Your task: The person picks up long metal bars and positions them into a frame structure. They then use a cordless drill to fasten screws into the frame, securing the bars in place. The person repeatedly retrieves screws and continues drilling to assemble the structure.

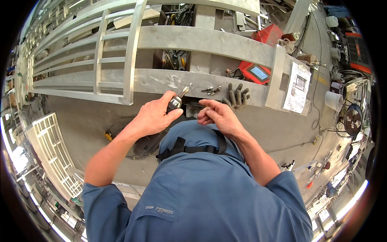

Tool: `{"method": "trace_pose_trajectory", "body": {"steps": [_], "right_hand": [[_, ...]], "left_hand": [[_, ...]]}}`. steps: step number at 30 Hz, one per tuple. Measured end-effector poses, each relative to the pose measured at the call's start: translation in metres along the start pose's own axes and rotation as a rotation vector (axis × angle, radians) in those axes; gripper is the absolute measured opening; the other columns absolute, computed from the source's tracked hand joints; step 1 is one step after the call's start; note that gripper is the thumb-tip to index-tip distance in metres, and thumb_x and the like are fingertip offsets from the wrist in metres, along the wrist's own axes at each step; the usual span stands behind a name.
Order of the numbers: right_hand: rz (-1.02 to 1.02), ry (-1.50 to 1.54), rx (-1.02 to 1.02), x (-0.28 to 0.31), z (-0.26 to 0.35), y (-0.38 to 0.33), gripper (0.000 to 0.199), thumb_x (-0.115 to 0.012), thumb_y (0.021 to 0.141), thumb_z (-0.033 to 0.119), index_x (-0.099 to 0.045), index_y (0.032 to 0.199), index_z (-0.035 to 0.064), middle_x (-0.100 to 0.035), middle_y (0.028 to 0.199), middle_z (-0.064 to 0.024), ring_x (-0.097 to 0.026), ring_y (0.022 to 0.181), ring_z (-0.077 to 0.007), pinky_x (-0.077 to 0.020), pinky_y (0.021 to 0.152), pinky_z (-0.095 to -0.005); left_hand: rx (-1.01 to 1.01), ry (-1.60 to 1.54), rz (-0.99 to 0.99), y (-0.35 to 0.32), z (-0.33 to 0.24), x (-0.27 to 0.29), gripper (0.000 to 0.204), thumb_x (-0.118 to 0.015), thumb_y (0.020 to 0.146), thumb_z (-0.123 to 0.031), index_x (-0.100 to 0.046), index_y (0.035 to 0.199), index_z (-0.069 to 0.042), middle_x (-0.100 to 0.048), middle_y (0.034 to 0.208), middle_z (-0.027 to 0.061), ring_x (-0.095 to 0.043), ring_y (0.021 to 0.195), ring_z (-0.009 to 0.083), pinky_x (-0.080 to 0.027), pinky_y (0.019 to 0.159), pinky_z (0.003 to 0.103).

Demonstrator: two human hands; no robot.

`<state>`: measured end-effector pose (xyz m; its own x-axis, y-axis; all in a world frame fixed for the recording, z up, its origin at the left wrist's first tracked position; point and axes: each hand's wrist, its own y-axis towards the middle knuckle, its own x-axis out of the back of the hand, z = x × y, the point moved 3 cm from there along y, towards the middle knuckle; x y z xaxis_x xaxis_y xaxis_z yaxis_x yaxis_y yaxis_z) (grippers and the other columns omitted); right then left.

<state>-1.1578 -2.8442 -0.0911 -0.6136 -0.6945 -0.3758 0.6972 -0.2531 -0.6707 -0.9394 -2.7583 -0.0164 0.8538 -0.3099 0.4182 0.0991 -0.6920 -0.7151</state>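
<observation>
Wrapped around the black chuck of a power drill [174,104] is my left hand [155,115]. A metal bit [185,89] points up and away from the chuck, over the near metal beam [155,79]. The drill's body is mostly hidden below my hands. To its right, my right hand [219,117] is closed, with fingers curled and thumb against them. I cannot make out what, if anything, is in it. Several small drill bits [212,90] lie on the beam just beyond this hand, and a grey work glove [237,97] lies to their right.
A printed drawing sheet [297,88] rests at the beam's right end. Behind the beam sits a red device with a screen [258,74]. A welded metal frame [115,60] stands on the left. White buckets [333,100] and cables line the right side.
</observation>
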Motion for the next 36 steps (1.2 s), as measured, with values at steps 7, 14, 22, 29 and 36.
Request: {"method": "trace_pose_trajectory", "body": {"steps": [7, 14, 22, 29, 36], "right_hand": [[-0.09, -0.025, 0.019, -0.01, 0.013, 0.011, 0.022, -0.055, 0.102, 0.007, -0.064, 0.117, -0.0064, -0.072, 0.097, -0.0119, -0.07, 0.088, -0.0171, -0.0577, 0.085, -0.0318], [-0.226, -0.221, 0.18, -0.009, 0.016, 0.016, 0.014, -0.072, 0.091, 0.009, -0.075, 0.1, -0.0018, -0.071, 0.083, -0.0005, -0.058, 0.075, -0.0053, -0.047, 0.068, -0.0231], [-0.237, -0.063, 0.192, -0.023, 0.013, 0.014, 0.014, -0.068, 0.096, 0.014, -0.072, 0.096, 0.0006, -0.069, 0.079, -0.0006, -0.061, 0.07, -0.0046, -0.0454, 0.059, -0.0212], [-0.26, -0.122, 0.275, -0.03, 0.007, 0.016, 0.02, -0.066, 0.095, 0.019, -0.07, 0.092, -0.0005, -0.067, 0.072, -0.002, -0.061, 0.063, -0.0068, -0.0472, 0.057, -0.0251], [-0.295, -0.172, 0.284, -0.034, 0.005, 0.016, 0.021, -0.067, 0.093, 0.02, -0.069, 0.089, -0.0004, -0.067, 0.07, -0.0033, -0.061, 0.063, -0.0074, -0.0469, 0.057, -0.0255]], "left_hand": [[-0.031, -0.103, -0.076, 0.011, 0.003, -0.017, 0.042, -0.062, 0.096, -0.031, -0.05, 0.127, -0.005, -0.072, 0.095, 0.0158, -0.069, 0.093, 0.0342, -0.052, 0.082, 0.04], [-0.041, -0.102, -0.102, 0.008, -0.003, -0.034, 0.049, -0.062, 0.094, -0.036, -0.049, 0.132, -0.007, -0.071, 0.097, 0.019, -0.067, 0.097, 0.0402, -0.051, 0.085, 0.046], [-0.038, -0.08, -0.163, -0.003, -0.003, -0.041, 0.052, -0.061, 0.094, -0.035, -0.046, 0.138, -0.01, -0.07, 0.102, 0.0207, -0.066, 0.1, 0.042, -0.05, 0.085, 0.049], [-0.035, -0.072, -0.174, -0.01, -0.003, -0.043, 0.052, -0.061, 0.095, -0.034, -0.046, 0.138, -0.01, -0.071, 0.101, 0.0193, -0.067, 0.098, 0.0411, -0.05, 0.085, 0.049], [-0.044, -0.086, -0.179, -0.013, 0.0, -0.047, 0.049, -0.061, 0.095, -0.033, -0.047, 0.137, -0.011, -0.071, 0.1, 0.0186, -0.067, 0.098, 0.0409, -0.05, 0.084, 0.049]]}}
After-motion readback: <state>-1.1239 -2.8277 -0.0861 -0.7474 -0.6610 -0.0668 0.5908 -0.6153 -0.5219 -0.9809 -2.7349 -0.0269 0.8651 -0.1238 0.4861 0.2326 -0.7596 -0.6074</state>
